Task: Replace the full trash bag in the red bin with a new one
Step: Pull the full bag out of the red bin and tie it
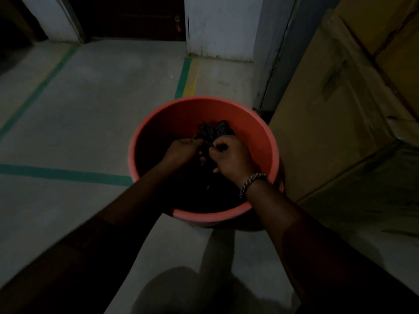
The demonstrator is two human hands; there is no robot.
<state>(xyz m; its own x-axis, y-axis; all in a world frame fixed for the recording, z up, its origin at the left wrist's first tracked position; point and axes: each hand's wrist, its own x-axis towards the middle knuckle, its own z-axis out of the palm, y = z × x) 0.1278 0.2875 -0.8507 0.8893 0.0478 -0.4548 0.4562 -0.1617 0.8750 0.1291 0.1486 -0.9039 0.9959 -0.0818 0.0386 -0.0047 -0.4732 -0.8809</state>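
A round red bin (271, 141) stands on the concrete floor in front of me. Inside it lies a black trash bag (214, 130), its gathered top bunched into crumpled folds near the bin's middle. Both my hands reach down into the bin. My left hand (183, 148) pinches the bag's bunched top from the left. My right hand (231, 156), with a braided bracelet on the wrist, is closed on the same bunch from the right. The lower part of the bag is lost in the dark inside the bin.
Large cardboard boxes (340, 114) stand close against the bin's right side. Green and yellow floor lines (183, 75) run ahead and to the left. A white wall corner (217, 30) and a dark doorway (131, 17) lie beyond. The light is dim.
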